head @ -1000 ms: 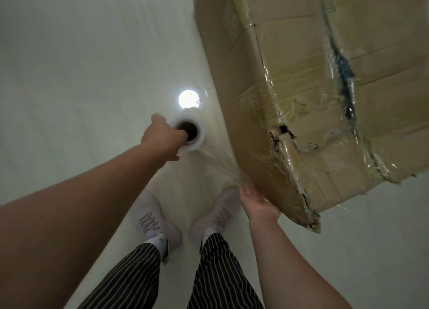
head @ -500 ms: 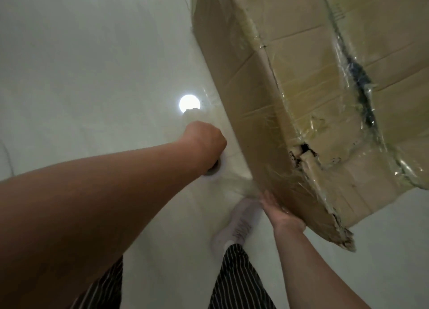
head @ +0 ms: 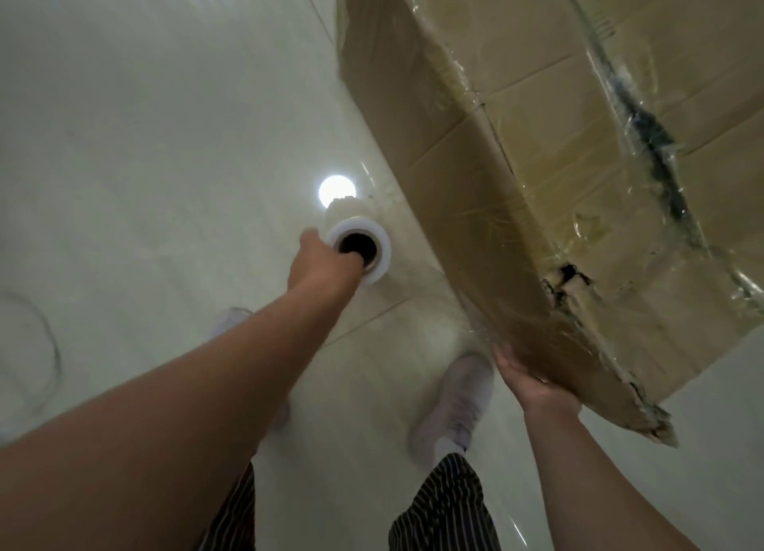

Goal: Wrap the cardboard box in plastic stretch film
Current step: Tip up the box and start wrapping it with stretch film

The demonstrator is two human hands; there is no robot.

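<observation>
Left hand (head: 322, 267), fingers inside film roll (head: 378, 240), now farther from box (head: 454, 137); right hand (head: 533, 385) flat beneath.

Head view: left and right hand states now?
Left hand: holding the white stretch film roll by its core.
Right hand: open, pressed flat on the brown cardboard box.

- The floor (head: 144, 157) is pale, glossy tile, cream-white with a faint green cast.
- A thin grout line (head: 314, 6) runs diagonally across it near the top.
- A round bright reflection (head: 337, 190) of a lamp shines on the tile.
- A thin dark loop (head: 56, 356) lies at the left edge, too faint to identify.
</observation>
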